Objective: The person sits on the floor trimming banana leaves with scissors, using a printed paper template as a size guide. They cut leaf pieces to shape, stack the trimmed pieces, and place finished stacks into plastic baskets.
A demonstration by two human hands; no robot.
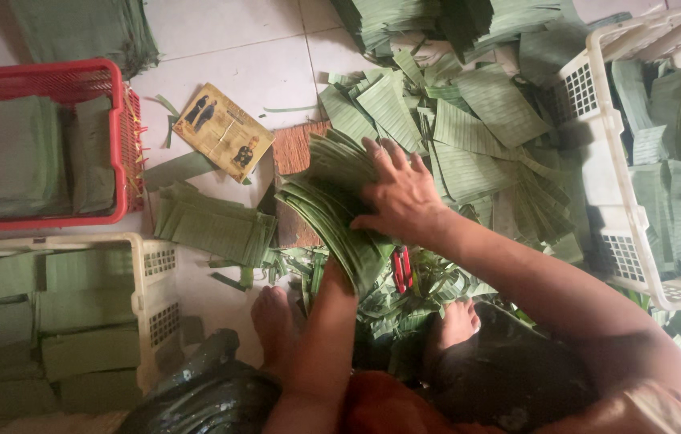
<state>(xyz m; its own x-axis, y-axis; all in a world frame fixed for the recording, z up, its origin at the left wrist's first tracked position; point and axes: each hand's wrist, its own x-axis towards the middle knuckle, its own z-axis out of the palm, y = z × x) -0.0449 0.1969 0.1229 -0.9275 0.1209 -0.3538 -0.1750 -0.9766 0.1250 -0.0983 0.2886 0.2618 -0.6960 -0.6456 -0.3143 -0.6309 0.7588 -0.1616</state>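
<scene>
My right hand (400, 197) lies flat with fingers spread on top of a thick curved stack of cut green banana-leaf strips (324, 201). The stack rests partly on a brown wooden board (296, 153) on the tiled floor. My left forearm (328, 321) reaches up under the near end of the stack. The left hand itself is hidden beneath the leaves. Red-handled scissors (402, 269) lie among leaf scraps just below my right wrist.
A red basket (119, 137) and a white basket (143, 265) on the left hold folded leaf pieces. A white basket (597, 161) on the right holds loose leaves. A flat leaf pile (212, 225), a printed card (224, 131), scattered leaves (477, 137) and my bare feet (272, 313) surround the stack.
</scene>
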